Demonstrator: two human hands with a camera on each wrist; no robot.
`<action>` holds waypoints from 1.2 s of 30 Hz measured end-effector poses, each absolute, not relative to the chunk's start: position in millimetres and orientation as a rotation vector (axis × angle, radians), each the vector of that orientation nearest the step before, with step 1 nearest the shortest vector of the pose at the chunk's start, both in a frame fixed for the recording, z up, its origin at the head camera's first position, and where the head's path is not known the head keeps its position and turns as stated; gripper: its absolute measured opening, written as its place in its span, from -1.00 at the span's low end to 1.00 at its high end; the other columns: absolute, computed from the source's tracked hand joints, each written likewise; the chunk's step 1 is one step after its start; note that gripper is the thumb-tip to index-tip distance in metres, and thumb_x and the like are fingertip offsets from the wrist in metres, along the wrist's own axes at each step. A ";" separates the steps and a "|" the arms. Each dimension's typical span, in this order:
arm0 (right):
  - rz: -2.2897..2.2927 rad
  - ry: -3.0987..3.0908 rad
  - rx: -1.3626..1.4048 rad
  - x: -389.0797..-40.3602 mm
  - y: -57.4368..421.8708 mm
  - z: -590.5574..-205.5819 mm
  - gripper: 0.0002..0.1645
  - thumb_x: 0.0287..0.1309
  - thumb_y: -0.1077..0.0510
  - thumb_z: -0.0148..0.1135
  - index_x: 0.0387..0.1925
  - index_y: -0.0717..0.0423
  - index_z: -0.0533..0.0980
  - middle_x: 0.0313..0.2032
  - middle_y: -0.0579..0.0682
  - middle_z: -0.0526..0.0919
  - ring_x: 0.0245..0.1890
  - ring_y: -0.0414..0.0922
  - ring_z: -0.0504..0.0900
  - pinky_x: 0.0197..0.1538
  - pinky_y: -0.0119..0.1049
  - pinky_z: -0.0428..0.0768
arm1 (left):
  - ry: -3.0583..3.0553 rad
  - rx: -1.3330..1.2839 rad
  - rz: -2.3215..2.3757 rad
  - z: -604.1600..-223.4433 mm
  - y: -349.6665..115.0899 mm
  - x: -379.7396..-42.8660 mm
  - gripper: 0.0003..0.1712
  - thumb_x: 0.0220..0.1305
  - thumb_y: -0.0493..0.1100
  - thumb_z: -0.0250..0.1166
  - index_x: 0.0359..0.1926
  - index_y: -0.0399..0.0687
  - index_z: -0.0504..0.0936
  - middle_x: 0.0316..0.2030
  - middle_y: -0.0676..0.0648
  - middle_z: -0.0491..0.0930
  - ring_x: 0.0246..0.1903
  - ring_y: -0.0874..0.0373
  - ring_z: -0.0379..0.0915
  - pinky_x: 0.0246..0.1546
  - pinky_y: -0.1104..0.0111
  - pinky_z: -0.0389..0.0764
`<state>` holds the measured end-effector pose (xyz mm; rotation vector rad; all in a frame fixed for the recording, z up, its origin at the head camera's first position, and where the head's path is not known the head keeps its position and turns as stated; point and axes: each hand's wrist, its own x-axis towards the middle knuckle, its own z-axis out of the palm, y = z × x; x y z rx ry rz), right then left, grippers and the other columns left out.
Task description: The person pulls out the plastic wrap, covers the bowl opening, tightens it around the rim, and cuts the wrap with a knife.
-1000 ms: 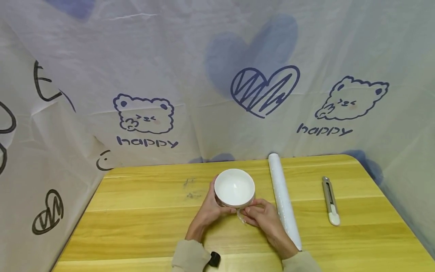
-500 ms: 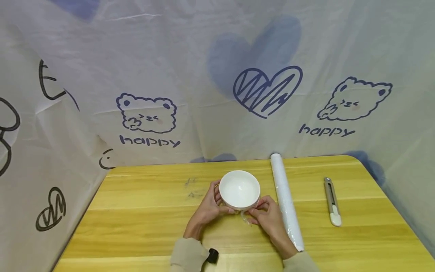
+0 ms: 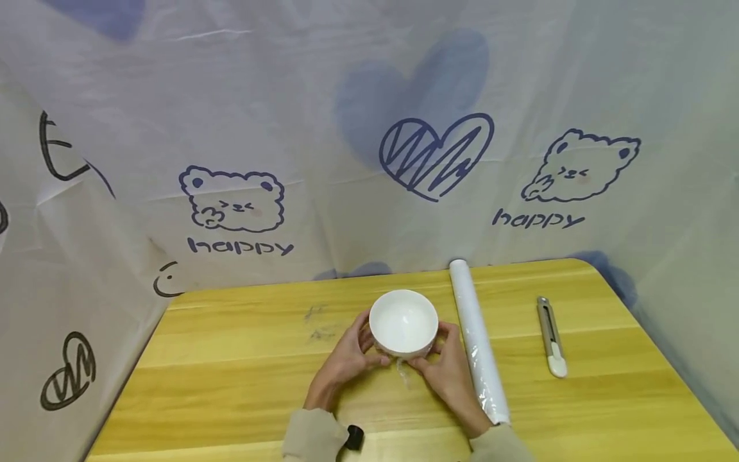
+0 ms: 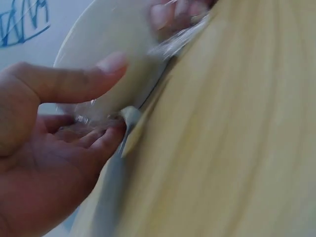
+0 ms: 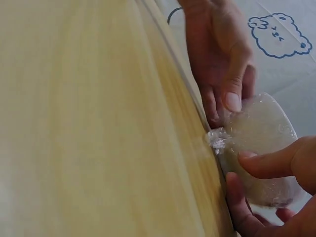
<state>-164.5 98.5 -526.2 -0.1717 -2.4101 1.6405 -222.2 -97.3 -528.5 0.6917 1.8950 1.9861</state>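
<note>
A white bowl [image 3: 403,321] stands upright near the middle of the table, its inside facing the head camera. Clear plastic wrap [image 5: 217,140] clings to its outer wall and bunches up low on the near side. My left hand [image 3: 349,353] holds the bowl's left side, thumb in front and fingers curled low behind. On the right side my right hand [image 3: 447,366] grips it the same way, its thumb on the outer wall in the right wrist view. A loose tail of the wrap hangs between the two thumbs.
A long white roll [image 3: 478,343] in shiny film lies just right of my right hand and forearm. Further right lies a grey and white utility knife [image 3: 552,337]. A printed cloth [image 3: 335,160] hangs behind the wooden table [image 3: 231,372].
My right hand has gone from pinching the wrap at the bowl's lower right to gripping the bowl's right side. The left hand keeps its hold. The head view has shifted slightly.
</note>
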 end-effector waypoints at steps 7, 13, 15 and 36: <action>1.506 -2.471 -0.134 -161.0 96.3 -525.9 0.23 -0.39 0.26 0.62 0.32 0.27 0.08 0.02 0.24 0.54 -0.09 0.01 0.61 0.09 -0.05 0.47 | 2.228 0.759 1.827 -510.8 -85.9 -208.3 0.39 -0.37 -0.52 0.56 0.46 -0.15 -0.10 0.34 -0.20 0.15 0.28 -0.09 0.17 0.23 0.12 0.32; 1.504 -2.543 -0.057 -157.1 95.9 -519.6 0.12 -0.34 0.22 0.61 0.28 0.33 0.18 -0.01 0.24 0.57 -0.06 0.03 0.59 0.08 -0.04 0.49 | 2.573 0.716 1.665 -530.4 -85.8 -211.3 0.28 -0.32 -0.21 0.64 0.42 -0.01 0.06 0.27 -0.10 0.32 0.24 0.02 0.26 0.22 0.08 0.32; 1.558 -2.544 -0.052 -156.4 97.2 -516.9 0.06 -0.31 0.25 0.59 0.25 0.34 0.20 -0.10 0.20 0.60 -0.16 0.00 0.63 -0.02 -0.08 0.55 | 2.603 0.688 1.660 -532.0 -85.5 -210.4 0.25 -0.31 -0.23 0.63 0.40 -0.03 0.09 0.24 -0.14 0.35 0.22 0.00 0.29 0.21 0.09 0.34; 1.461 -2.558 -0.038 -158.7 101.0 -521.3 0.00 -0.32 0.21 0.61 0.14 0.38 0.21 -0.21 0.19 0.61 -0.27 -0.04 0.64 -0.28 -0.40 0.62 | 2.406 0.560 1.889 -533.1 -72.3 -213.4 0.21 -0.41 -0.55 0.53 0.36 -0.16 0.14 0.26 -0.23 0.29 0.23 -0.16 0.23 0.24 -0.04 0.22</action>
